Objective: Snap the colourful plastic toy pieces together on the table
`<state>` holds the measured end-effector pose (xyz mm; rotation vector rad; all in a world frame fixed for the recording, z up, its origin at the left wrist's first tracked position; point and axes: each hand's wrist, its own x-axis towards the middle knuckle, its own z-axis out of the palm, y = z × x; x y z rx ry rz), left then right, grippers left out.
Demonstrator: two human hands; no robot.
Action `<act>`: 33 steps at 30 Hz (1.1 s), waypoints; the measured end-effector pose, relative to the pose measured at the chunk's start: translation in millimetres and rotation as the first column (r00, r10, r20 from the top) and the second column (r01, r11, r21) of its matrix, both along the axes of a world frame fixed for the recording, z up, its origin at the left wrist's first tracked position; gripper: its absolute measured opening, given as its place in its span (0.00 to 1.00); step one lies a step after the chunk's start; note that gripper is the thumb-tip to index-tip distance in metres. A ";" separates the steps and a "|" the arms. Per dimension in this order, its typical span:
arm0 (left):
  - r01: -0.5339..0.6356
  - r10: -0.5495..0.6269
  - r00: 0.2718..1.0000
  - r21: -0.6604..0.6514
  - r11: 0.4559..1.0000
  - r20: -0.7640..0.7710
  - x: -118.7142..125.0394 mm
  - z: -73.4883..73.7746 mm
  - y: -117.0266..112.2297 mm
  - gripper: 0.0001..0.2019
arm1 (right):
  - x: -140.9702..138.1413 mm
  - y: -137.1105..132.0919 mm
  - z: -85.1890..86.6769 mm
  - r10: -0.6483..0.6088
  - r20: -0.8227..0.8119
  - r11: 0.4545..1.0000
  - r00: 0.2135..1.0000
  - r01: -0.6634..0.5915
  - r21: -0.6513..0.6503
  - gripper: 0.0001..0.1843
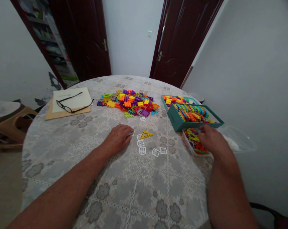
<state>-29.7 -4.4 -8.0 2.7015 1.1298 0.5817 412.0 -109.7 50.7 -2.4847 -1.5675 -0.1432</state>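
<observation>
My left hand point(118, 138) rests on the table with its fingers curled together, and a white lattice window piece point(131, 133) sticks out at the fingertips. Just right of it lie a yellow triangular toothed piece point(146, 134) and several more white window pieces point(142, 150), flat on the cloth. My right hand point(209, 140) reaches over the clear plastic tub point(187, 145), which holds red, green and purple toothed pieces point(197, 144). Its fingers are bent down at the tub's contents; the fingertips are partly hidden, so what they grip cannot be made out.
A heap of colourful building pieces point(132, 103) lies mid-table. Teal boxes point(175, 120) with sorted pieces stand behind the tub. A clear lid point(241, 140) is at the right. Black-framed glasses point(71, 109) lie on papers point(84, 95) at the left. A patterned cloth point(125, 190) covers the table.
</observation>
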 end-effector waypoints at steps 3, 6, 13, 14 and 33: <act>0.027 -0.027 1.000 -0.004 1.000 -0.005 0.1 0.3 -0.7 0.14 | -21.6 6.6 0.6 0.111 0.091 0.967 0.990 -0.129 0.221 0.20; 0.052 -0.052 0.999 -0.007 0.999 0.002 1.4 -1.4 -1.0 0.14 | -63.1 14.8 -5.0 0.389 0.110 0.825 0.915 -0.399 0.400 0.16; 0.169 -0.169 0.985 -0.034 0.985 0.025 7.8 2.7 -10.1 0.13 | -162.6 31.6 -54.5 0.807 -0.027 0.576 0.590 -0.776 0.257 0.24; 0.198 -0.197 0.980 -0.042 0.979 0.026 8.7 4.5 -12.3 0.13 | -168.5 33.8 -59.9 0.809 -0.043 0.580 0.586 -0.785 0.218 0.24; 0.242 -0.241 0.970 -0.082 0.967 0.027 12.8 10.6 -20.6 0.15 | -163.2 27.5 -44.3 0.727 -0.298 0.686 0.619 -0.677 0.267 0.11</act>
